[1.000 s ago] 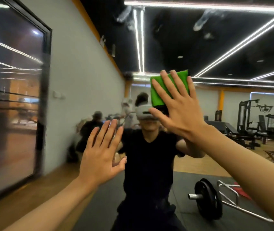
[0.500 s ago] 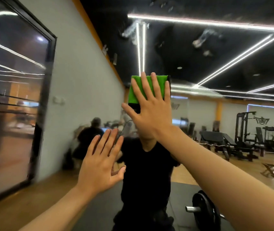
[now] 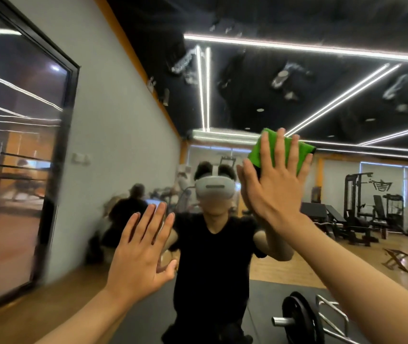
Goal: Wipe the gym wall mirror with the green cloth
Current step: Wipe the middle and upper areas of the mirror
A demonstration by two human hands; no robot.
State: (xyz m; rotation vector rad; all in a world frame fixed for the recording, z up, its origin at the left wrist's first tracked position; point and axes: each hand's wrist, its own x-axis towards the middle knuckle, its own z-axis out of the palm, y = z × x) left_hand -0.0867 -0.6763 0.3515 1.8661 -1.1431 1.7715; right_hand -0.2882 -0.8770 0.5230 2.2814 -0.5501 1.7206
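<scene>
Pressing green cloth (image 3: 257, 153) on mirror (image 3: 297, 83), right hand (image 3: 276, 192) flat.

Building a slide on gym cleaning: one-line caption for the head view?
Right hand presses the green cloth on the gym wall mirror; left hand spread open below.

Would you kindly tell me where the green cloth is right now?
In the head view the green cloth sits upper right of centre, pressed against the mirror under the flat right hand, right of and above the reflected white headset.
</scene>
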